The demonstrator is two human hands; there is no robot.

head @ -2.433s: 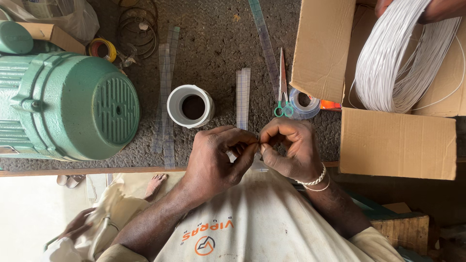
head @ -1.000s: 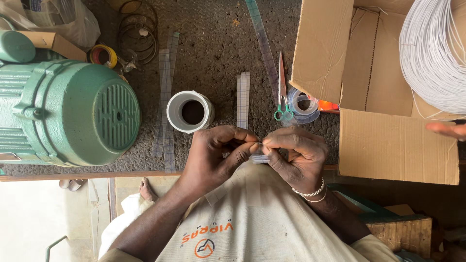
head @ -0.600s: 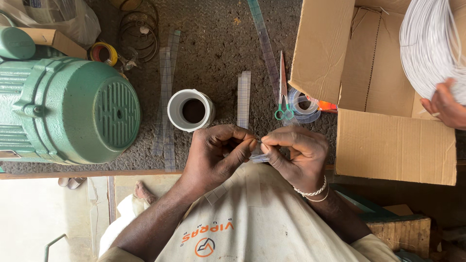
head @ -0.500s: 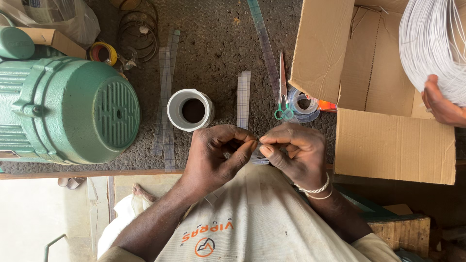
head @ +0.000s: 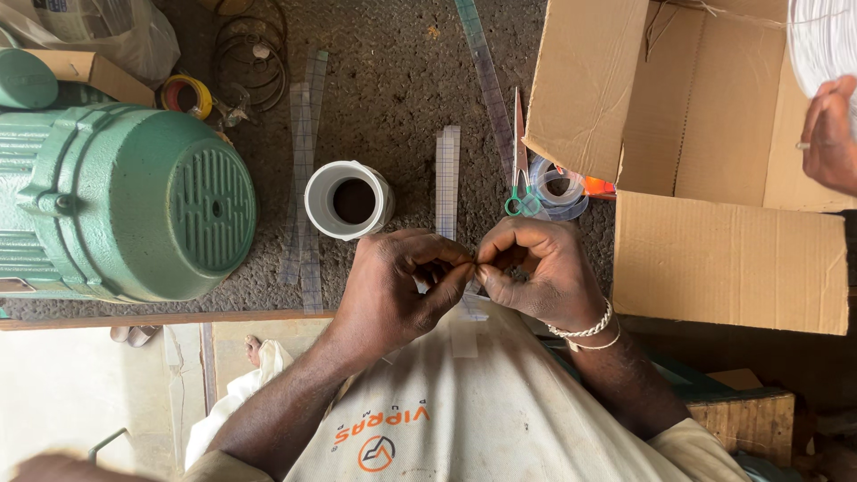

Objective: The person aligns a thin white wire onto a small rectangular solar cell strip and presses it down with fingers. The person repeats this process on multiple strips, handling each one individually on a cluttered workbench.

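Note:
My left hand (head: 397, 286) and my right hand (head: 536, 272) meet fingertip to fingertip over the near edge of the rough grey worktop (head: 393, 89). Together they pinch a thin translucent strip (head: 464, 308) that hangs down towards my lap; most of it is hidden by my fingers. A similar gridded strip (head: 447, 178) lies flat just beyond my hands. A white roll with a dark core (head: 348, 201) stands to the left of it.
A big green motor (head: 116, 201) fills the left. Green-handled scissors (head: 520, 161) and a clear tape roll (head: 558, 187) lie by an open cardboard box (head: 714, 178). Another person's hand (head: 830, 134) holds a coil of white wire (head: 826, 40) at top right. More strips (head: 303, 170) lie about.
My hands stay together at the table edge, fingers working slightly on the strip. The other person's hand with the white wire coil has shifted up and to the right.

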